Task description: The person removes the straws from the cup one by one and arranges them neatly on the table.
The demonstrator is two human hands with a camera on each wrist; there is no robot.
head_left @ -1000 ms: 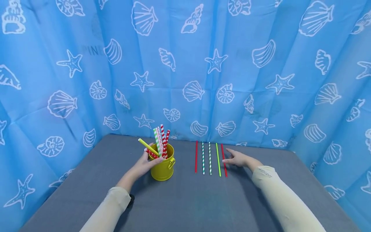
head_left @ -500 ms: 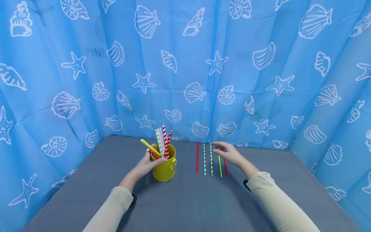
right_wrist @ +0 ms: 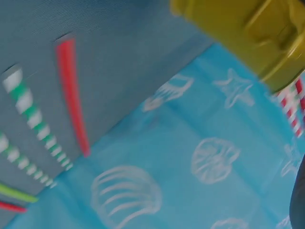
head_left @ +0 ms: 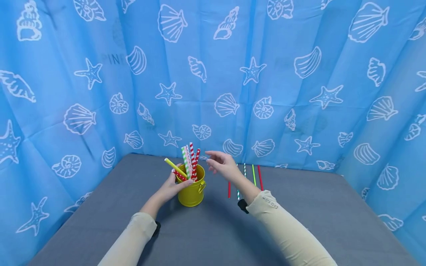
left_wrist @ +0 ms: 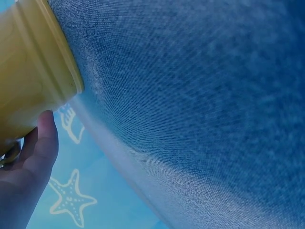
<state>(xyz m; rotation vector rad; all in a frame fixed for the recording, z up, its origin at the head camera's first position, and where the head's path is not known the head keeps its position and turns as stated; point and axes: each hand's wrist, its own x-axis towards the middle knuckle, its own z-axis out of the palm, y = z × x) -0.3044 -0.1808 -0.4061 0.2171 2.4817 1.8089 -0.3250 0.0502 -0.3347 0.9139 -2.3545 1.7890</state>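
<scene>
A yellow bucket (head_left: 190, 195) stands upright on the table, several paper straws poking out, among them a red-and-white striped straw (head_left: 192, 152) and a leaning yellow straw (head_left: 173, 166). My left hand (head_left: 169, 190) grips its left side near the rim, thumb in front, other fingers largely hidden. To the bucket's right, my right hand (head_left: 224, 166) is raised, fingers loosely bent, no object visible in them, apart from the straws. Part of the bucket (right_wrist: 238, 33) shows in the right wrist view.
Several straws lie in a row to the right: a red straw (right_wrist: 70, 95), green-and-white striped straws (right_wrist: 33, 117), a lime straw (head_left: 254, 175) and another red straw (head_left: 260, 177). My right forearm partly covers them. A blue shell-patterned curtain (head_left: 213, 81) hangs behind the grey table (head_left: 332, 218).
My right hand has swept left from the far-right red straw, over the row, to beside the bucket. My left hand keeps its grip on the bucket. The straws in the row stay in place.
</scene>
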